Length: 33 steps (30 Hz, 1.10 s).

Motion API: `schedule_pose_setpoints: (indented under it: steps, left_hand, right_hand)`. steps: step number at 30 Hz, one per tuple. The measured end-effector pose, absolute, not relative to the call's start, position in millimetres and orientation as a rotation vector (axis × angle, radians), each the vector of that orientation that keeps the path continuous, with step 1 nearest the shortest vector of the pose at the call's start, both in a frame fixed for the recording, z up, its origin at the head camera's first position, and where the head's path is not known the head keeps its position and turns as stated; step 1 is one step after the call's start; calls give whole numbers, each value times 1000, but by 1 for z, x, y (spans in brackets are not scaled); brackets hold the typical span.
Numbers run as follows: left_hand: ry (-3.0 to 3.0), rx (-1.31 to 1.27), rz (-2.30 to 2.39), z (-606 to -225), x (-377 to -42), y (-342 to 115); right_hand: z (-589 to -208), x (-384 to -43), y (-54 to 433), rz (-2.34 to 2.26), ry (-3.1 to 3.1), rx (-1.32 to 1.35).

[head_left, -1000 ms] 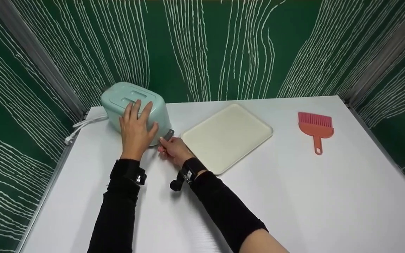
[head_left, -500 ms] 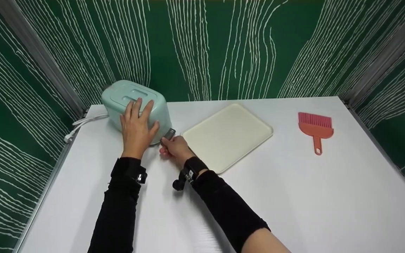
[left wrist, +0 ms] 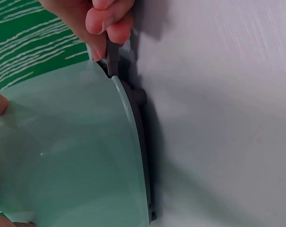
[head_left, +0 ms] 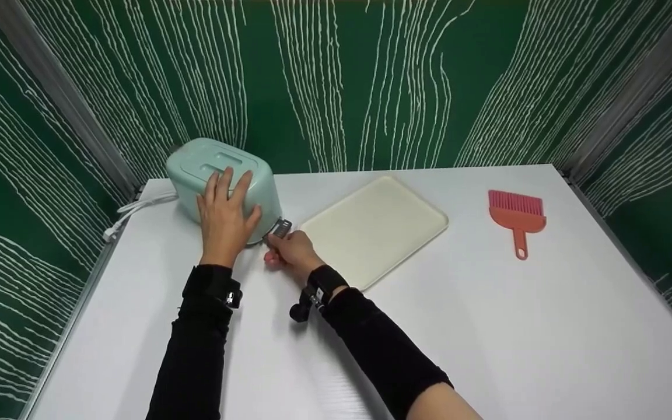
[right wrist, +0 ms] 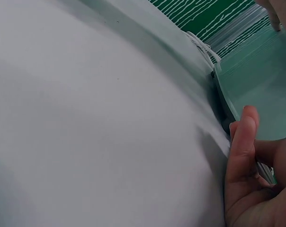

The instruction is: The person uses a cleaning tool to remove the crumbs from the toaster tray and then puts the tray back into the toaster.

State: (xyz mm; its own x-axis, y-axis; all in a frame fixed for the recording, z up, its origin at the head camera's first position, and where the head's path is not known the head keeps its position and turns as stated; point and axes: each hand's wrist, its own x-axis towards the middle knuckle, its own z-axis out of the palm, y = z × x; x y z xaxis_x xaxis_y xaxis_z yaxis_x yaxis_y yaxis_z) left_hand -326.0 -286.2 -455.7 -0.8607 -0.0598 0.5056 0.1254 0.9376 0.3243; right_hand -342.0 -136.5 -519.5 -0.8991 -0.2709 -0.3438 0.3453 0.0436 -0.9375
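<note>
I have the left hand (head_left: 221, 216) on the mint toaster (head_left: 190, 185) at the back left of the worktop (head_left: 517, 326), fingers spread, seemingly to steady it; my right hand (head_left: 296, 252) pinches the grey slotted piece (head_left: 282, 227) by its base, probably because that end sticks out.

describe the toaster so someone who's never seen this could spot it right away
On the white table, look to the far left corner, near the green wall. The toaster stands there, with the left hand on it. It is tall, boxy and pale mint green, while the cream tray and the orange dustpan to its right lie flat.
</note>
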Motion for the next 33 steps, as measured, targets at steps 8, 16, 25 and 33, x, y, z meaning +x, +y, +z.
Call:
schedule_pose_setpoints:
  steps: [8,16,25,33]
  left_hand:
    - [-2584,-41,-461,-454,-328,-286]
    - [-2619,-43,-466,-452,-327,-285]
    - [-2635,-35,-475,-452,-327,-283]
    - [-2622,-32,-461,-452,-325,-284]
  right_hand:
    - [-519,-342,-132,-1918,1879,76]
    - [-519,-339,-125,-1920,1827,114]
    - [-520,-335,-120,-1915,1843,131]
    - [-521,-331,-116,-1956,1781,130]
